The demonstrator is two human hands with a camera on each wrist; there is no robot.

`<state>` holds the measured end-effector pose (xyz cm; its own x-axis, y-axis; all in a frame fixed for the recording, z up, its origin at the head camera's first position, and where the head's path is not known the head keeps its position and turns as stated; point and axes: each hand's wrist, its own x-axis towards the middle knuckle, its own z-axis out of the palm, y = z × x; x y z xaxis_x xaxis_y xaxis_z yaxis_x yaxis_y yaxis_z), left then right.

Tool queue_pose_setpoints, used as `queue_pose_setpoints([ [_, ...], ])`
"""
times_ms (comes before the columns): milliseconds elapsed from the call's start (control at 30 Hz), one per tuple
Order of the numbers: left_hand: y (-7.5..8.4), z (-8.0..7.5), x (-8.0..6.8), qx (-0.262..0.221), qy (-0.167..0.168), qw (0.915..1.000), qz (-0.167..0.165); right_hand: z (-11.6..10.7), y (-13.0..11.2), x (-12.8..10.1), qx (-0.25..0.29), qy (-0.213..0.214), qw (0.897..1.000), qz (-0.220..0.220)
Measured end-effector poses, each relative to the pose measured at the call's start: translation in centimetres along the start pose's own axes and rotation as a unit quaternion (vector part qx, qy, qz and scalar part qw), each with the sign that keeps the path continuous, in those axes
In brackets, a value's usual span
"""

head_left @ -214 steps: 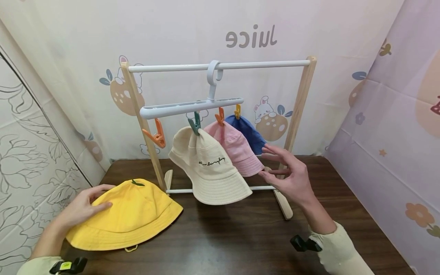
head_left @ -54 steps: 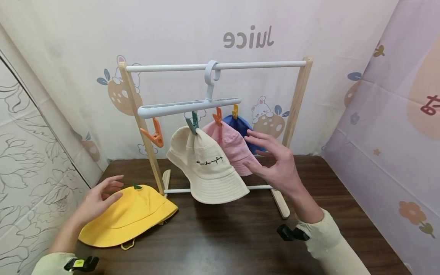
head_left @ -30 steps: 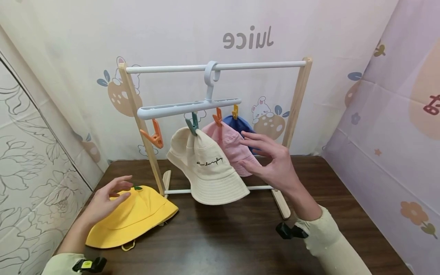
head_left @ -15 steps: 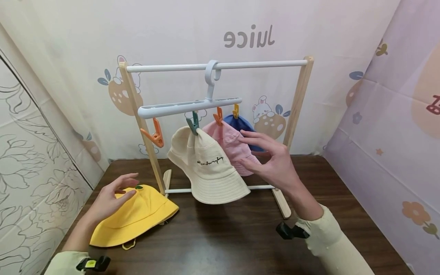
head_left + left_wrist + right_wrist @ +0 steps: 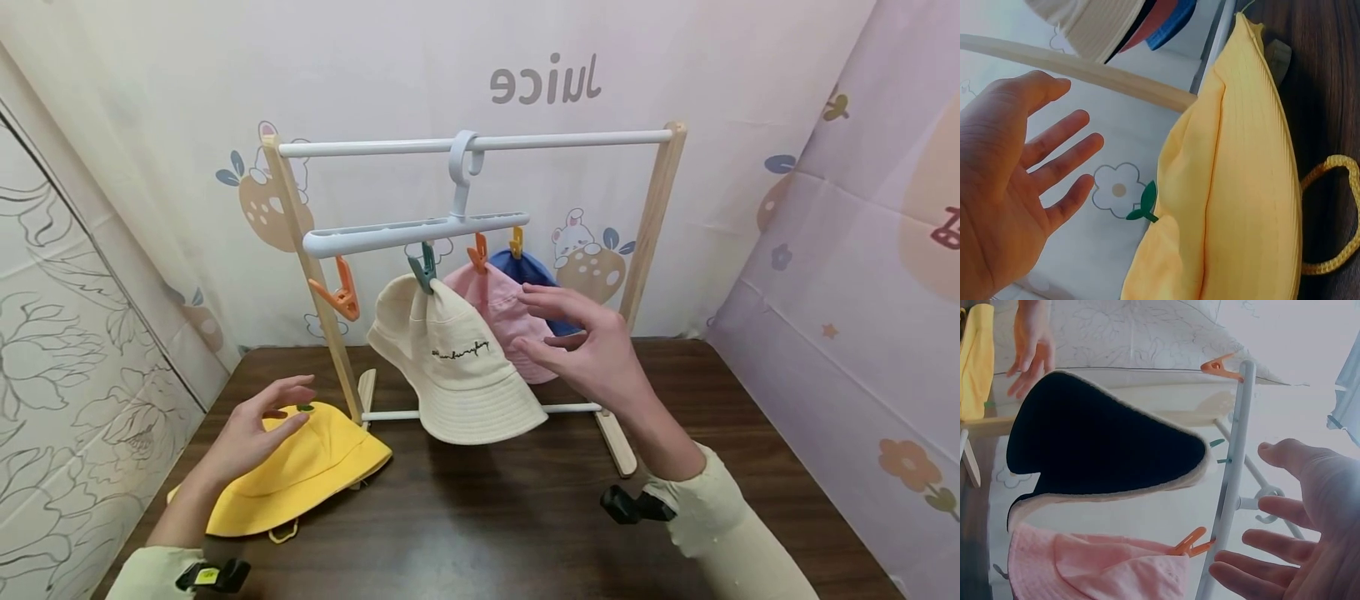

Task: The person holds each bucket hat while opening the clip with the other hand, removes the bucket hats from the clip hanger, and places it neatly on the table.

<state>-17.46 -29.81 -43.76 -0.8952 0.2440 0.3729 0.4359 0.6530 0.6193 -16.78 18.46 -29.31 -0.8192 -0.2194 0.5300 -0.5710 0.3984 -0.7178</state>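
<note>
The yellow bucket hat, with a small green leaf on its crown, lies on the table at left. Just above it hovers my left hand, fingers loosely bent; the left wrist view shows a gap between hand and hat. My right hand stays spread in the air before the pink hat and the partly hidden blue hat, holding nothing. Nearest hangs a cream hat with black lettering. Green, orange and yellow clips grip these hats.
A pale grey clip hanger hooks over the white bar of a wooden-legged rack. An orange clip at its near left end holds nothing. Patterned curtains surround the brown table.
My left hand, on the yellow hat 7.1 s ago, has come off it and drifted right above it. The right hand has moved left from the brims of the blue and pink hats.
</note>
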Motion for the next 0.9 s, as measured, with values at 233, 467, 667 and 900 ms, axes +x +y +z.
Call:
queue_pose_setpoints([
  [233, 1.0, 0.3, 0.4, -0.007, -0.004, 1.0, 0.003, 0.2, -0.4, 0.4, 0.012, -0.008, 1.0, 0.006],
  [467, 1.8, 0.8, 0.9, -0.014, -0.014, 0.9997, 0.012, 0.6, -0.4, 0.7, 0.027, -0.01, 1.0, -0.006],
  [667, 2.6, 1.0, 1.3, -0.023, -0.005, 0.9994, 0.024, 0.8, -0.3, 0.9, 0.042, -0.018, 0.999, -0.01],
  [900, 3.4, 1.2, 1.6, -0.027, 0.003, 0.9994, 0.023, 0.9, -0.6, 1.0, 0.037, -0.027, 0.999, -0.023],
])
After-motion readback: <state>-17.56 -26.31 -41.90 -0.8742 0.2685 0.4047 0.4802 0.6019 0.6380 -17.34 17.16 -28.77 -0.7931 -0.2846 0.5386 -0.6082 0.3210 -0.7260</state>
